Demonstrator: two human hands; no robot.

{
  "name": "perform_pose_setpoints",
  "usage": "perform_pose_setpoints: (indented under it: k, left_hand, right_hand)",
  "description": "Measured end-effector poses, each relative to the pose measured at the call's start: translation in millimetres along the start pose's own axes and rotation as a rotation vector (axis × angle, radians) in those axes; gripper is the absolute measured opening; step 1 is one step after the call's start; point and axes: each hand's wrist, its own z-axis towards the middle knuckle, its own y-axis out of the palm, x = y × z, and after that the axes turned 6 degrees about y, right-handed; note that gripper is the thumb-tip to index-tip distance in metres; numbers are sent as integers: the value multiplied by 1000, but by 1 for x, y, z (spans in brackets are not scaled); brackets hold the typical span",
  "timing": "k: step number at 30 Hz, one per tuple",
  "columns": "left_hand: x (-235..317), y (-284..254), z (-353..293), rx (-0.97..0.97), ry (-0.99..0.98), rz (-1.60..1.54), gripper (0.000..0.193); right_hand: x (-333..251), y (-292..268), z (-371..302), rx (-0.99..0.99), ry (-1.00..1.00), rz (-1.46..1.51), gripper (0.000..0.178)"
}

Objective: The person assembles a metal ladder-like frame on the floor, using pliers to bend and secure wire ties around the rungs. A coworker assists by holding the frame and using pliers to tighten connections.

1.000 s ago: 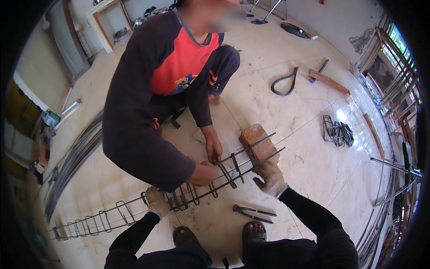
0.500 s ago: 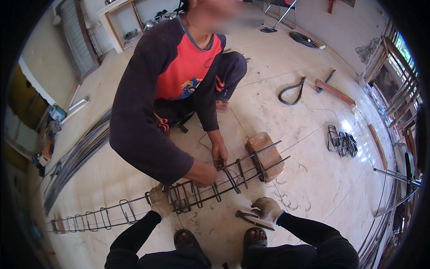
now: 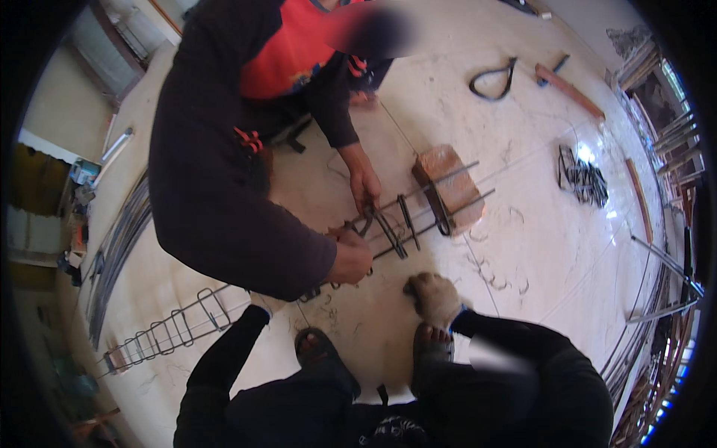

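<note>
A long rebar cage (image 3: pixel 388 237), bars with square stirrups, runs across the tiled floor in front of me. Its right end rests on a reddish brick block (image 3: pixel 454 183). My left hand (image 3: pixel 266 301), in a pale glove, is beside the cage, its fingers hidden behind a co-worker's sleeve. My right hand (image 3: pixel 437 299), gloved, is closed just above the floor near my foot. The dark head of a pair of pincers (image 3: pixel 410 285) pokes out of it; the handles are hidden. Across from me, the co-worker's two hands (image 3: pixel 353 257) work at a stirrup on the cage.
A bundle of long bars (image 3: pixel 123 257) lies at the left. Toward the right are a pile of stirrups (image 3: pixel 582 179), a wooden piece (image 3: pixel 571 91), a dark loop (image 3: pixel 493 81) and metal legs (image 3: pixel 665 276). Bits of bent wire (image 3: pixel 478 265) are scattered on the floor.
The view has shifted, so the floor things sit higher in it. My right hand has closed further, and the pincers, plainly seen before, are mostly hidden. The co-worker leans further over the cage.
</note>
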Motion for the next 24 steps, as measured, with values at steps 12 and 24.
perform_pose_setpoints:
  k: [12,24]
  left_hand:
    - [39,-78,23,30,-209,18,92]
    - [42,-81,26,-14,-239,-4,88]
  right_hand:
    - [6,-17,5,4,61,-10,26]
    - [21,-23,18,-6,-38,2,22]
